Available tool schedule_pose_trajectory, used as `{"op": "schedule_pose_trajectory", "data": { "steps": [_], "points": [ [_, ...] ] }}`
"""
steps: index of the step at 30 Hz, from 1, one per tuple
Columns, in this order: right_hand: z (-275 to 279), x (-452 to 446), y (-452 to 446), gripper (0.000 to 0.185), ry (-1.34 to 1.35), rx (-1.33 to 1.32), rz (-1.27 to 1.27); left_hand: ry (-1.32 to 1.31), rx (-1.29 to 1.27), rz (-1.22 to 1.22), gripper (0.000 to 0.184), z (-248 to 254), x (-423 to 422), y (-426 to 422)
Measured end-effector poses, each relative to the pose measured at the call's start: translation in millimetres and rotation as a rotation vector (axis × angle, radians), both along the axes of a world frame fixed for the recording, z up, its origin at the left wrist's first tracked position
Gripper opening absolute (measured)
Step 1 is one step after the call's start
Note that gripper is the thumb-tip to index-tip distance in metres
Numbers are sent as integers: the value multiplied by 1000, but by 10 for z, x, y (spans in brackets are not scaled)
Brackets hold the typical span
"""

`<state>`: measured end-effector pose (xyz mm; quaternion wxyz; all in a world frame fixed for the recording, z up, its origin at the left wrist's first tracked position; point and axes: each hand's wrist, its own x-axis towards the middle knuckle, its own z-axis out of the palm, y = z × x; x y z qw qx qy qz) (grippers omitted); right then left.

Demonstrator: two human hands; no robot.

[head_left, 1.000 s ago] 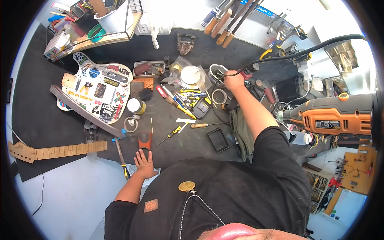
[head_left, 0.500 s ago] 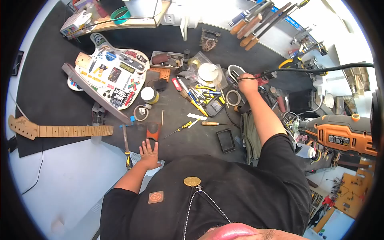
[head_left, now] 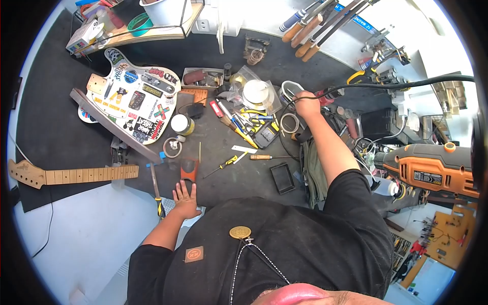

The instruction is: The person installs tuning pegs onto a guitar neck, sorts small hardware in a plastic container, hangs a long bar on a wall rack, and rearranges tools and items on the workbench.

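Note:
My left hand [head_left: 186, 202] lies flat at the bench's front edge with its fingers spread, holding nothing. Its fingertips are beside an orange-and-dark tool piece [head_left: 188, 169]. At the back right, my right hand [head_left: 307, 105] is at a grey tub [head_left: 292, 89] that has several slim items in it. The fingers there look curled, and whatever they grip is hidden. Close to that hand are a tape roll [head_left: 290, 123] and a black cable [head_left: 356, 85]. A yellow-handled screwdriver [head_left: 228, 163] and a wooden-handled tool [head_left: 261, 157] lie between the two hands.
A stickered guitar body [head_left: 136, 99] leans on a padded support [head_left: 109, 122] at the left. Near it lies a guitar neck [head_left: 86, 175]. A black tray [head_left: 282, 178], a lidded jar [head_left: 180, 124] and a multimeter [head_left: 266, 135] sit on the bench. An orange power tool [head_left: 427, 168] hangs right.
The view has shifted slightly, so the bench things appear a little further left. My right hand stays at the tub, and my left hand stays flat at the bench edge.

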<state>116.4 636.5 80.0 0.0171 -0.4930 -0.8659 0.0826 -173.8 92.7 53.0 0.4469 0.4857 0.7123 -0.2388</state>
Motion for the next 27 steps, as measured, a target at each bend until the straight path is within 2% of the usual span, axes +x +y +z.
{"op": "schedule_pose_trajectory", "data": {
  "steps": [6,9,12,19,22,23,27],
  "points": [
    [181,19,-50,13,-66,5,30,4,1,-5,138,-37,-6,-29],
    [44,-27,-19,13,-58,91,-6,4,-9,-5,137,-33,7,-9],
    [126,-148,-101,18,-99,29,-42,10,-17,-11,137,-10,6,3],
    [44,-47,-170,15,55,135,-16,-2,27,-26,141,-64,-10,-62],
    [-65,67,-105,14,-29,118,-46,-4,23,-20,142,-51,-11,-46],
    [-123,136,-91,13,38,131,46,-6,19,-19,142,-43,-1,-33],
    [74,41,-139,15,-12,-9,-58,-10,10,-17,141,-61,-9,-29]
  ]
}}
